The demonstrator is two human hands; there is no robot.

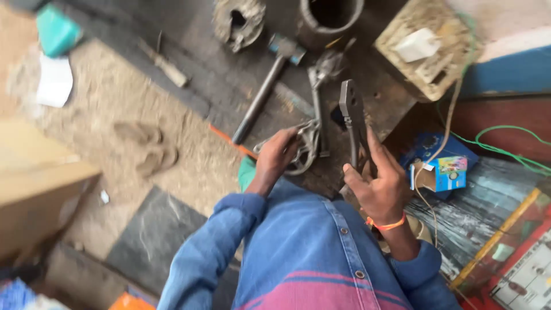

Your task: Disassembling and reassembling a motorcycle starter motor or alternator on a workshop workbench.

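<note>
The pliers (pixel 352 117) stand upright in the right hand (pixel 380 183), whose fingers are closed around the lower handles while the grey head points up and away from the person. An orange band (pixel 385 224) circles that wrist. Just to the left, the left hand (pixel 277 154) is closed on a bent metal ring (pixel 303 150) that lies on the dark floor (pixel 201 69); a thin metal tool (pixel 319 97) rises from the ring toward the far side, close beside the pliers. Both arms wear blue denim sleeves (pixel 206 252).

Beyond the left hand a hammer (pixel 265 89) lies slanted on the floor, its head toward the far edge, near a round metal pipe (pixel 330 17) and a crusted metal part (pixel 238 22). To the right of the pliers sits a rough wooden block (pixel 427 49) with a white piece on top. A small blue box (pixel 446 172) lies just right of the right hand, with green wire (pixel 505 150) looping past it. On the left the floor turns sandy, with a white paper (pixel 54 80) and a teal object (pixel 55 31) near the far left corner.
</note>
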